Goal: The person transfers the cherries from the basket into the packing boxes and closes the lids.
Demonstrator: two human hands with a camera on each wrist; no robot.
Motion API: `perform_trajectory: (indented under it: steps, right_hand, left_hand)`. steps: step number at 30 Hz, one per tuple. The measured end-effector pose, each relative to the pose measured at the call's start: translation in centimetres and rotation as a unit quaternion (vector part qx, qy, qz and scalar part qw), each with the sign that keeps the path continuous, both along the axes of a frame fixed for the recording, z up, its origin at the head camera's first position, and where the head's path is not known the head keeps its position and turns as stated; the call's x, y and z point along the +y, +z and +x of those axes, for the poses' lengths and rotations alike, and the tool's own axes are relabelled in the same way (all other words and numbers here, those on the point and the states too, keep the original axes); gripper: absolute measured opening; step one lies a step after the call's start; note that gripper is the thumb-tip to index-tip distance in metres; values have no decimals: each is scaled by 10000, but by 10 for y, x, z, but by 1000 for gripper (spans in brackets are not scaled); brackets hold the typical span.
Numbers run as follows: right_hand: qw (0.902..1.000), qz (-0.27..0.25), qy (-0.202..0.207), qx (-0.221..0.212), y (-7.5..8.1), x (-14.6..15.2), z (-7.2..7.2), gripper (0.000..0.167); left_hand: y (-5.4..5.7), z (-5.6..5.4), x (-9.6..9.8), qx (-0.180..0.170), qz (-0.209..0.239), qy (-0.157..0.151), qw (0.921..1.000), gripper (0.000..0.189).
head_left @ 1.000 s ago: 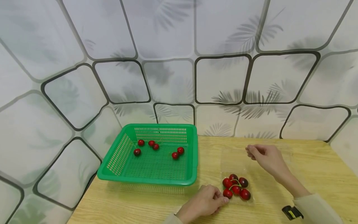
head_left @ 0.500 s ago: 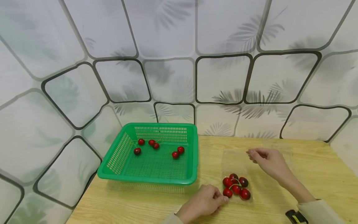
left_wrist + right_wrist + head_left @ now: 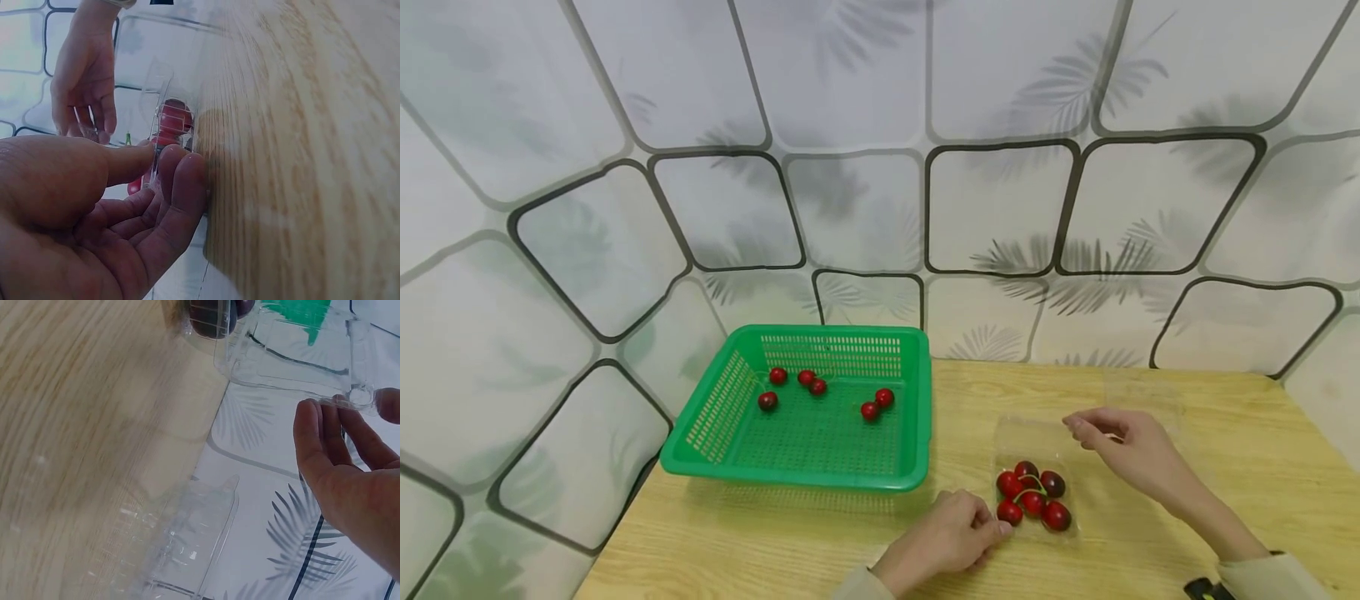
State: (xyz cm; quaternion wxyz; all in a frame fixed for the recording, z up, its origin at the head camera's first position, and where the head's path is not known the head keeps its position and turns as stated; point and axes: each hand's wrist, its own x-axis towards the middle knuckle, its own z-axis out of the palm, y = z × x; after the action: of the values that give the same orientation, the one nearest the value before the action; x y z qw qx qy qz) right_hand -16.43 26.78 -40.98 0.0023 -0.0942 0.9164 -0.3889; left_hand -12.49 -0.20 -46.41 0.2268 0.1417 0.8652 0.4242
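Observation:
A clear plastic clamshell box [image 3: 1072, 530] stands on the table with several dark red cherries [image 3: 1032, 503] inside, some with green stems. My left hand [image 3: 943, 537] pinches the box's near left corner; the left wrist view shows thumb and curled fingers at its edge. Raised at the back is the hinged lid [image 3: 300, 350]. My right hand [image 3: 1131, 450] pinches a corner of that lid between thumb and fingers, as the right wrist view shows. The lid stands tilted above the cherries, apart from the box's front rim.
A green plastic basket [image 3: 790, 477] stands left of the box, holding several cherries [image 3: 869, 411]. Another clear plastic box [image 3: 175, 544] lies at the back right of the wooden table. A patterned wall covering [image 3: 1000, 208] rises behind the table.
My right hand has come down and nearer with the lid corner, so the lid leans further forward over the cherries. The left hand stays at the box's corner.

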Motion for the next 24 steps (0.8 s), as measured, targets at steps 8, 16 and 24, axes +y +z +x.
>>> perform_trajectory:
  steps: [8,16,24]
  right_hand:
    - [9998,137,172,-7,-4,4,6,29]
    - [9984,-183,530,-29,-10,3,17,22]
    - [9958,61,870,286,-21,4,27,16]
  left_hand:
    - [2,2,0,25,-31,11,10000,39]
    - [2,3,-2,129,39,-35,9999,41]
    - [-1,2,-3,75,382,7,9992,40]
